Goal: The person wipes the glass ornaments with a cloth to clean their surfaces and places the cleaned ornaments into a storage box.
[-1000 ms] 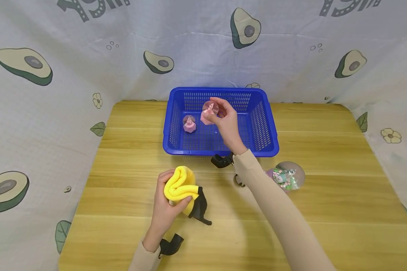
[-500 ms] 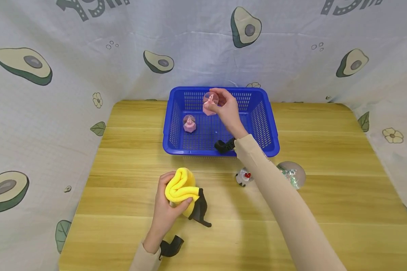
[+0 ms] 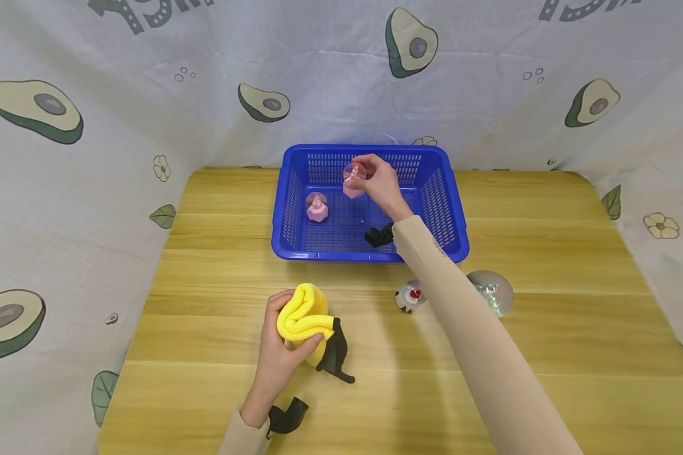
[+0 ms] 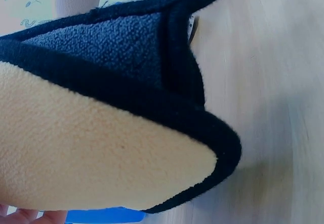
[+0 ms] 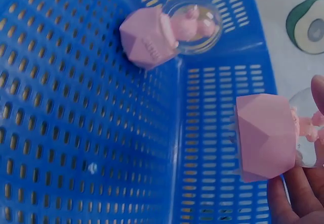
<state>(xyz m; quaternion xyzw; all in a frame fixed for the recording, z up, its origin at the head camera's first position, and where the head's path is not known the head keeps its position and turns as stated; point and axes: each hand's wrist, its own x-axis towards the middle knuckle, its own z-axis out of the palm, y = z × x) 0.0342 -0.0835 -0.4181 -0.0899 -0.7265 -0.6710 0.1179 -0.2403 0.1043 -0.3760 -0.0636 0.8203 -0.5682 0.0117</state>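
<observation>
My right hand (image 3: 378, 183) pinches a small pink snow globe (image 3: 354, 181) by its clear dome, inside the outline of the blue plastic basket (image 3: 370, 256). In the right wrist view, the held globe's faceted pink base (image 5: 267, 135) points toward the basket interior. A similar pink snow globe (image 3: 317, 210) sits on the basket floor toward the left. My left hand (image 3: 277, 354) grips a folded yellow cloth (image 3: 304, 316) with black edging above the wooden table. Close up in the left wrist view, the cloth (image 4: 101, 148) fills much of the frame, with a dark inner side and a black strap.
A small white globe with a red detail (image 3: 410, 296) stands in front of the basket. Partly behind my right sleeve lies a larger clear dome (image 3: 498, 291) with shiny bits inside. An avocado-printed sheet (image 3: 341, 57) hangs behind the wooden table (image 3: 205, 265).
My right hand has moved slightly forward with the pink snow globe, rising and then dipping a little. The small white globe has come out from behind the sleeve. My left hand stays about where it was.
</observation>
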